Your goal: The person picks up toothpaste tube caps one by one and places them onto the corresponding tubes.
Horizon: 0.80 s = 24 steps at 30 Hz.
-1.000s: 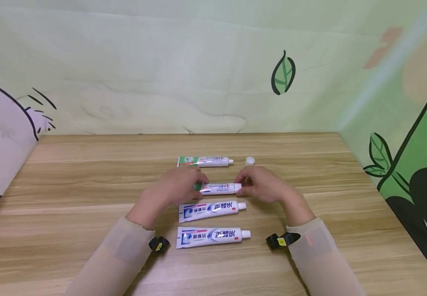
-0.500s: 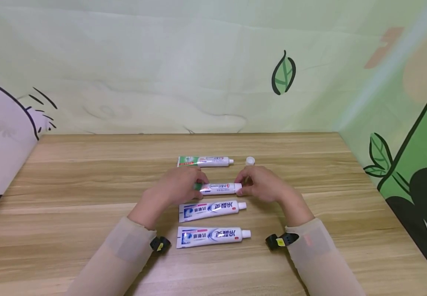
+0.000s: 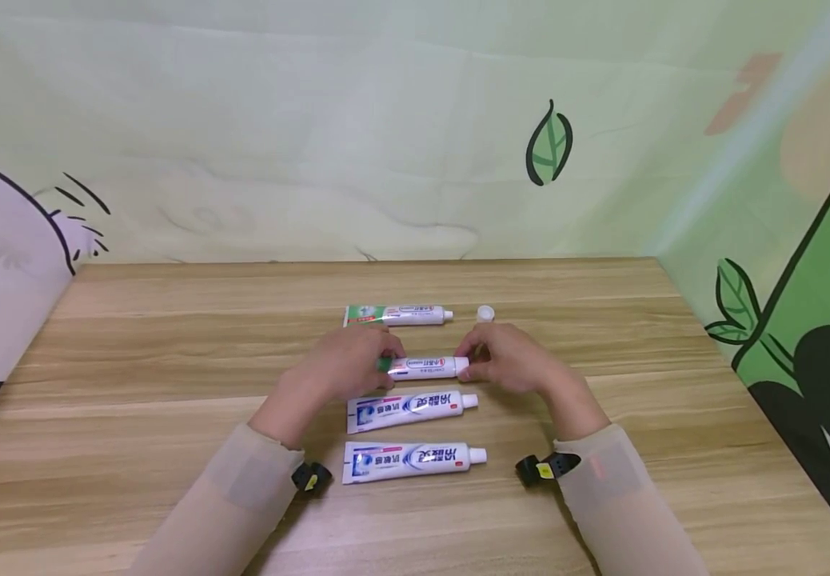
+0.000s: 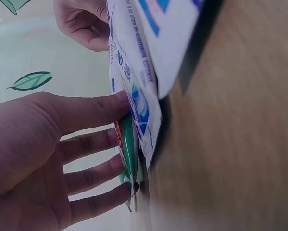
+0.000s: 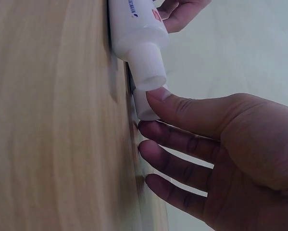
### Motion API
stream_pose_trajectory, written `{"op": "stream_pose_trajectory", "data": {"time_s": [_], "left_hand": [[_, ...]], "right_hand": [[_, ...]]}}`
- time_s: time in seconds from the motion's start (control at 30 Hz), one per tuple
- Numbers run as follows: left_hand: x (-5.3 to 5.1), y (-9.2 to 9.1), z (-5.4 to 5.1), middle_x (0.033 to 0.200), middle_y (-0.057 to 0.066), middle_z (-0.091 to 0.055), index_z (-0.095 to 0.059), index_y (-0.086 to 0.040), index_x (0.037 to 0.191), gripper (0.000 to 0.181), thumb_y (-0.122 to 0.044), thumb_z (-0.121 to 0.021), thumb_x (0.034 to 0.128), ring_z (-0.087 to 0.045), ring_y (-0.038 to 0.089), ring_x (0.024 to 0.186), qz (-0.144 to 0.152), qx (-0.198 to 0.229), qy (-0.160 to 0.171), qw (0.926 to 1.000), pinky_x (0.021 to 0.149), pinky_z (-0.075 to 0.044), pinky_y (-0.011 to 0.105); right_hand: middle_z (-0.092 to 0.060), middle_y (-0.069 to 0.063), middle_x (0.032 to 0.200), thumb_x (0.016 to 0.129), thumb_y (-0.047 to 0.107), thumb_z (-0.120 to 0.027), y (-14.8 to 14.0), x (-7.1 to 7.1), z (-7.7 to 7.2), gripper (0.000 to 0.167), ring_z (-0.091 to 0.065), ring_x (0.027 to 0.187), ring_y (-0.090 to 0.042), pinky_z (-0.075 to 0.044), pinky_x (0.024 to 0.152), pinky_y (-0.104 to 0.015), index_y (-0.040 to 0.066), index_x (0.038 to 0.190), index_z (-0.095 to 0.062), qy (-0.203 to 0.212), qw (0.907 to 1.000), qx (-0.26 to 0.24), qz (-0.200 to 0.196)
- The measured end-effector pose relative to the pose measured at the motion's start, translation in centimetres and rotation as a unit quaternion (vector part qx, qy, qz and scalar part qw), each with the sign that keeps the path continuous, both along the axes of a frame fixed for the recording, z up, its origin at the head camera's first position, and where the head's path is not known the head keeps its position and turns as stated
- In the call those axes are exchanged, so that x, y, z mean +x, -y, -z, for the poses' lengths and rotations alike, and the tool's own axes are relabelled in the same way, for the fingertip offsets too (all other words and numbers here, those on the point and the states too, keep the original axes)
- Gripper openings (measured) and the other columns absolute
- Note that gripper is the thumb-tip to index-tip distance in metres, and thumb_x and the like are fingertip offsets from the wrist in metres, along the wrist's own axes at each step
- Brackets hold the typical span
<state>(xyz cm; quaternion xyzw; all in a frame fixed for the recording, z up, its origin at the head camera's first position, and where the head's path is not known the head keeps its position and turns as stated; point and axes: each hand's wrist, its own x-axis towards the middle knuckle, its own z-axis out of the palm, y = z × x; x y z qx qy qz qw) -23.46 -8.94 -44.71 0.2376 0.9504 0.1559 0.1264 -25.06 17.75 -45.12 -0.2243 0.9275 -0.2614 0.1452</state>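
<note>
A green-and-white toothpaste tube (image 3: 425,368) with its white cap on lies crosswise on the table between both hands. My left hand (image 3: 346,360) grips its green end, thumb on the near side and fingers on the far side; the left wrist view shows the green part (image 4: 128,144) between them. My right hand (image 3: 519,358) pinches the white cap (image 5: 146,106) of that tube between thumb and fingers. Beyond it lies a similar tube (image 3: 401,315) with its narrow nozzle bare. A loose white cap (image 3: 485,313) stands to the right of that nozzle.
Two blue-and-white toothpaste tubes, one nearer (image 3: 415,462) and one farther (image 3: 408,410), lie on the near side of the gripped tube, capped ends rightward. The wooden table (image 3: 170,336) ends at a printed cloth backdrop (image 3: 278,144).
</note>
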Motion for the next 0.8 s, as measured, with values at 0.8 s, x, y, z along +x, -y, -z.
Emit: {"op": "stream_pose_trajectory", "data": {"time_s": [0.8], "left_hand": [[-1.9, 2.4, -0.6, 0.13, 0.009, -0.065, -0.063, -0.011, 0.138, 0.059, -0.045, -0.078, 0.0923, -0.064, 0.03, 0.12, -0.052, 0.054, -0.041, 0.9963, 0.104, -0.053, 0.05]], "right_hand": [[-0.07, -0.007, 0.103, 0.093, 0.028, -0.079, -1.9, -0.5, -0.5, 0.032, -0.065, 0.096, -0.022, -0.053, 0.083, -0.036, 0.007, 0.115, -0.071, -0.015, 0.9972, -0.029, 0.067]]}}
